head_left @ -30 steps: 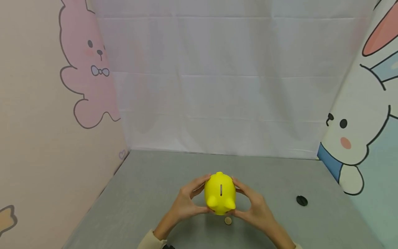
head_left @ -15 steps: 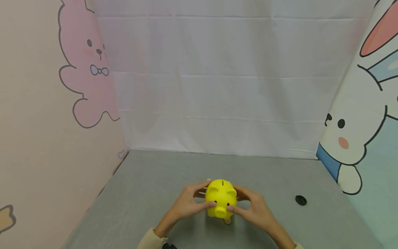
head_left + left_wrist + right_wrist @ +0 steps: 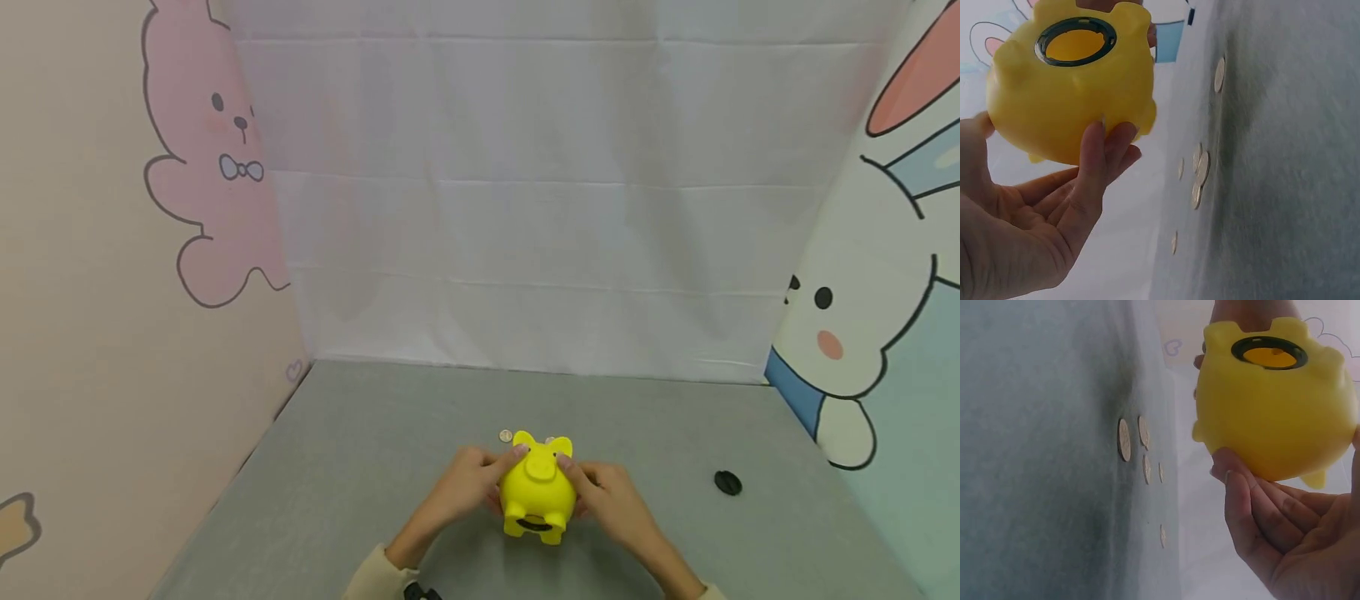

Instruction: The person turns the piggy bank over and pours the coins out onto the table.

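Hands cradle a yellow piggy bank [image 3: 537, 492] from both sides, above the near middle of the grey surface [image 3: 360, 467]. The left hand [image 3: 465, 487] and right hand [image 3: 609, 500] each curl fingers round its body, belly hole turned up toward the person in the wrist views, with no plug in it. Several coins [image 3: 1124, 439] lie loose on the surface beneath, so emptying looks well under way. A black plug [image 3: 727, 482] sits well apart to the right, not yet refitted.
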